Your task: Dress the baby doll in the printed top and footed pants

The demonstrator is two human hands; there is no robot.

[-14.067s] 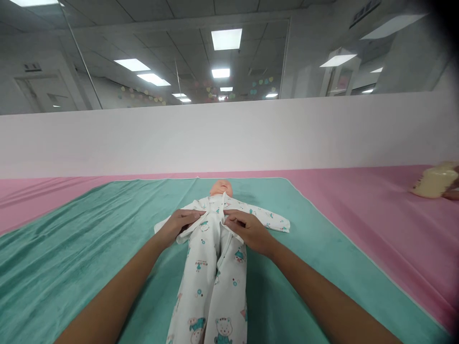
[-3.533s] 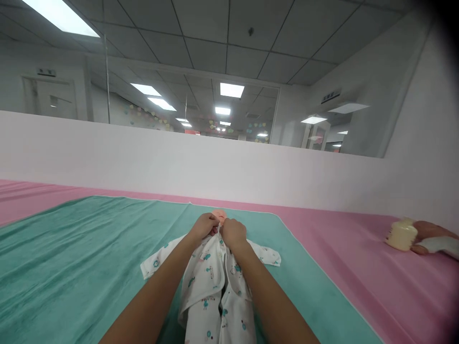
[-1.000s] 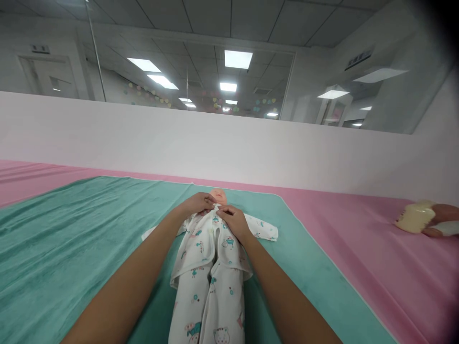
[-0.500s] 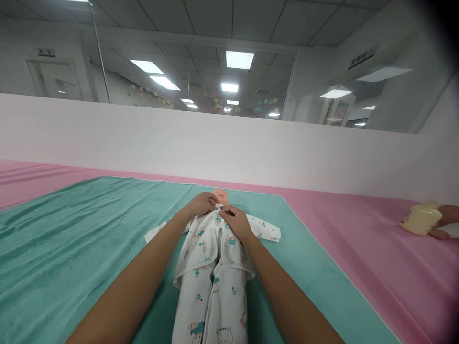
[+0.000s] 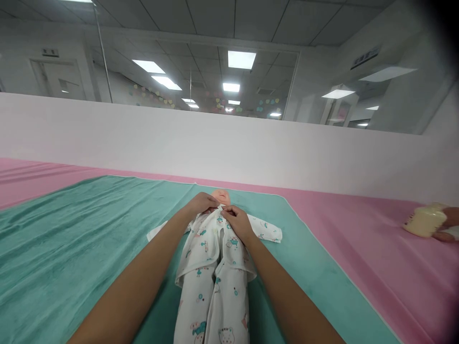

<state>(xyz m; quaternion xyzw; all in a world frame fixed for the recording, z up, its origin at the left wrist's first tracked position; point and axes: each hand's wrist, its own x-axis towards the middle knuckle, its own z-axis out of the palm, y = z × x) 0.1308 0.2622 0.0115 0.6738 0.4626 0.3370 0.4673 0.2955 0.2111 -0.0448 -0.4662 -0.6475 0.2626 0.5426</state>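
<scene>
A baby doll (image 5: pixel 220 195) lies on its back on a teal towel (image 5: pixel 71 248), dressed in a white printed sleepsuit (image 5: pixel 211 277). Both of my hands meet at the suit's neckline just below the doll's chin. My left hand (image 5: pixel 200 203) pinches the left edge of the collar with its fingers curled. My right hand (image 5: pixel 237 220) pinches the right edge, fingers closed on the cloth. The front of the suit gapes open lower down, over the belly.
The towel lies on a pink padded surface (image 5: pixel 358 248) backed by a low white wall (image 5: pixel 229 148). At the far right another person's hand (image 5: pixel 448 224) holds a cream bottle (image 5: pixel 425 222) lying on the pink surface.
In the last second my hands have stayed at the collar, with small finger shifts. Earlier they worked lower, at the suit's waist. The bottle at the right has drifted slightly rightward in view.
</scene>
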